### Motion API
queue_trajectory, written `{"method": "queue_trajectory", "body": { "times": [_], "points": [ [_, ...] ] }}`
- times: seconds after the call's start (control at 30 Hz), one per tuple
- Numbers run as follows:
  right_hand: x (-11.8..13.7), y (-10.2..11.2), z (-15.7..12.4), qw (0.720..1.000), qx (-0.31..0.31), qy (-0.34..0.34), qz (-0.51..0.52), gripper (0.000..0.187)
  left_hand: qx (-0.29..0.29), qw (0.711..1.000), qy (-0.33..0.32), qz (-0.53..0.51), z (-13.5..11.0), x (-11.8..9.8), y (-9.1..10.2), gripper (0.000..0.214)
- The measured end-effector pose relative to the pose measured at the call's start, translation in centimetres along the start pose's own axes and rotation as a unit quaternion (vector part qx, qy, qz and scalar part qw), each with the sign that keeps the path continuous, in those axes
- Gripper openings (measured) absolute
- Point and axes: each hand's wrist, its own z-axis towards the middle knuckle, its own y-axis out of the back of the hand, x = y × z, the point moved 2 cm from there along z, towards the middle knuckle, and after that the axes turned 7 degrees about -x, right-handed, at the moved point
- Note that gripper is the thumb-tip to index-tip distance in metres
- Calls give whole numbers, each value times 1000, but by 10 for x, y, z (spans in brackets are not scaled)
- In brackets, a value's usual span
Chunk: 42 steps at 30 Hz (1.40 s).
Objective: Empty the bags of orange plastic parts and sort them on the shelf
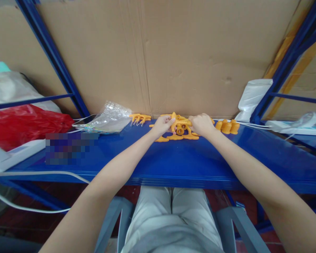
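My left hand (161,126) had its fingers closed on an orange piece (177,120), my thumb alongside it, among the loose orange parts (176,137) toward the back of the blue tabletop (173,161), close to the cardboard (173,70). My right hand (203,123) was curled in at the other side of that cluster, its fingers bent together; I could not tell whether they were clamped on anything, since my own knuckles hid it. The piece looked like smooth plastic, so I judged it light and stiff, unlikely to dent under a firm pinch, though its rounded surface might have slid against damp fingers. The best hold seemed the thicker middle, thumb against fingertips, as slim arms would probably have taken twisting less well. The corkscrews (141,117) to the left wanted more care: their orange handles seemed the safe grip, their metal spirals likely sharp. The orange cylinders (226,126) stood upright to the right, perhaps easily tipped.
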Motion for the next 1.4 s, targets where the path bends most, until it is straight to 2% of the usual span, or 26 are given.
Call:
{"method": "queue_trajectory", "body": {
  "times": [0.2, 0.4, 0.53, 0.73, 0.97, 1.13, 1.27, 1.4],
  "points": [
    [-1, -7, -4, 997, 35, 69, 30, 34, -37, 987, -134, 74, 14, 14, 8, 9],
    [0, -15, -2, 991, 16, 79, 103, 35, -90, 975, -168, 114, 17, 16, 14, 4],
    [3, -15, -1, 992, 2, 73, 98, 36, -99, 975, -168, 104, 15, 13, 14, 6],
    [1, -11, -2, 993, -79, 72, 52, 36, -94, 979, -169, 61, 17, 14, 13, 3],
    [-7, -5, -2, 990, -135, 35, 12, 34, -90, 993, -79, -10, 16, 15, 12, 11],
    [-16, -10, -3, 990, -135, 11, 25, 30, -93, 992, -86, -4, 18, 16, 16, 14],
    [-26, -14, -3, 986, -162, -2, 37, 32, -98, 991, -90, 9, 19, 18, 16, 14],
    [-40, -13, -3, 985, -156, -58, 35, 36, -102, 992, -79, -3, 19, 17, 16, 13]
  ]
}}
